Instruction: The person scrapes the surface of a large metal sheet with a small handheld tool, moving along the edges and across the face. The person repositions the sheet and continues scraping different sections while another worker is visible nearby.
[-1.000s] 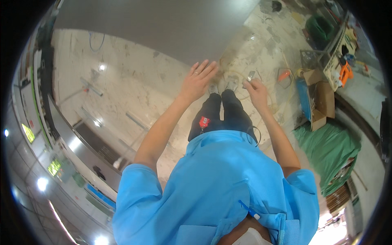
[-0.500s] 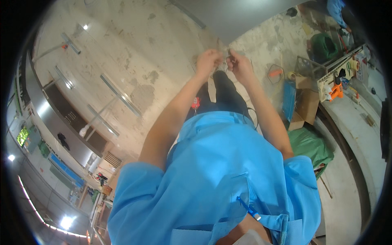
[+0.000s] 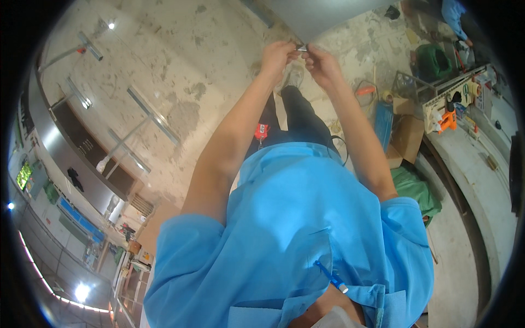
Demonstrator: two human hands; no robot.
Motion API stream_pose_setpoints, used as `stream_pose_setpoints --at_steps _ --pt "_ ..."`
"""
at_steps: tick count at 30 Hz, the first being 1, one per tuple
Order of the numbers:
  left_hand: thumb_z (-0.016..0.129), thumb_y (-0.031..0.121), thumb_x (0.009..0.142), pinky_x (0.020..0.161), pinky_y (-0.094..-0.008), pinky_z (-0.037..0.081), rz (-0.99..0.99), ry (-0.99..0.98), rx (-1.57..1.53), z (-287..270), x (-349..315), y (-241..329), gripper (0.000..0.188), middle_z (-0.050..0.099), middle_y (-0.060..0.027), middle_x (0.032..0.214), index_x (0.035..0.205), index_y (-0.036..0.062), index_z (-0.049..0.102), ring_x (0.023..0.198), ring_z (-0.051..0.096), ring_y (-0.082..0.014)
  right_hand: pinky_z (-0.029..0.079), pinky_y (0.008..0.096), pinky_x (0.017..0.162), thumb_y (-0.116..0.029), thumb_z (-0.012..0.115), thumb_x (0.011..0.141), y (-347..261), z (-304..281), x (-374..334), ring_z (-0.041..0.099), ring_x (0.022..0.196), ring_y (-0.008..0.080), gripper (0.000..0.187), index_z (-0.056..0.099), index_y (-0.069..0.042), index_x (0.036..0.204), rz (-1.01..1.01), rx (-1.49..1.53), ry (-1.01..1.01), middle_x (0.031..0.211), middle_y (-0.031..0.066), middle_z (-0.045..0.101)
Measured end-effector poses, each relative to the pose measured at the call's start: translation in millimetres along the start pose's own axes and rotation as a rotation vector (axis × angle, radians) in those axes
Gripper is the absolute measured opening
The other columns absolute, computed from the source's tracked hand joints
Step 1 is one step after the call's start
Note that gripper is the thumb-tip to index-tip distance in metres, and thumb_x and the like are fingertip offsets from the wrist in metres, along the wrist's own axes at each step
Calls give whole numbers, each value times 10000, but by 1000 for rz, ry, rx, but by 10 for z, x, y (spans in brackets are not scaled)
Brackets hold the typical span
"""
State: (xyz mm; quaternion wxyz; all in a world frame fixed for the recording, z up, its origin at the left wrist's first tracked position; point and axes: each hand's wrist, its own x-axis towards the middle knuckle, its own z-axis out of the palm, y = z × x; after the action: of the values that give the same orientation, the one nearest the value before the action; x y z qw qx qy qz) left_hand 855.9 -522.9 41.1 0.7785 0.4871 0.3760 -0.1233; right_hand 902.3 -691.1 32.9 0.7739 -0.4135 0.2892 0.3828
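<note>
A small metal piece [image 3: 302, 48] sits just on the person's side of the near corner of the large grey panel [image 3: 322, 19], held between two hands. The left hand [image 3: 278, 59] has its fingers curled and grips the left end of the piece; the right hand [image 3: 324, 66] pinches the other end between thumb and fingers. Whether either hand touches the panel, I cannot tell.

To the left of the panel, metal bars [image 3: 152, 113] lie on the stained floor [image 3: 186, 60]. To its right and nearer the person stand an open cardboard box [image 3: 409, 127] and, farther right, an orange tool [image 3: 448, 121]. A green sheet [image 3: 414, 188] lies beyond the box, farther from the panel. Well right of the panel, a co-worker's blue sleeve [image 3: 453, 17] shows.
</note>
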Motion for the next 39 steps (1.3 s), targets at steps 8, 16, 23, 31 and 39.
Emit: stream_pose_setpoints --at_steps 8,16,23,31,39 --pt "727 202 1045 817 -294 491 51 46 -27 118 -242 184 172 782 -62 911 991 40 747 817 667 -124 419 221 595 -176 708 1074 -90 207 -245 557 677 76 150 678 -33 1038 -172 -12 -147 847 50 705" --pt "721 232 1059 803 -285 488 33 28 39 109 -417 160 185 786 -63 973 1069 50 753 861 675 -119 407 243 597 -210 676 1086 -151 145 -446 563 677 89 199 699 -26 1015 -156 -219 -66 805 39 683" --pt "682 233 1073 772 -273 490 -40 65 -22 105 -152 -101 229 770 -65 991 1132 14 718 857 669 -119 388 275 533 -204 682 1060 -151 11 -142 566 611 100 227 695 -39 904 -150 -209 -45 774 56 705" --pt "668 185 1082 770 -285 496 -46 66 -38 125 -159 -2 230 756 -67 991 1188 -14 714 869 657 -123 386 266 532 -198 686 1063 -138 -8 -5 567 602 93 217 696 -38 917 -141 -230 -91 777 53 711" --pt "686 196 1086 785 -295 498 -54 121 -204 309 -361 144 222 765 -74 975 1158 -10 726 852 663 -136 371 251 533 -215 688 1072 -390 205 -299 551 603 73 241 705 -53 895 -245 -224 -193 764 23 696"
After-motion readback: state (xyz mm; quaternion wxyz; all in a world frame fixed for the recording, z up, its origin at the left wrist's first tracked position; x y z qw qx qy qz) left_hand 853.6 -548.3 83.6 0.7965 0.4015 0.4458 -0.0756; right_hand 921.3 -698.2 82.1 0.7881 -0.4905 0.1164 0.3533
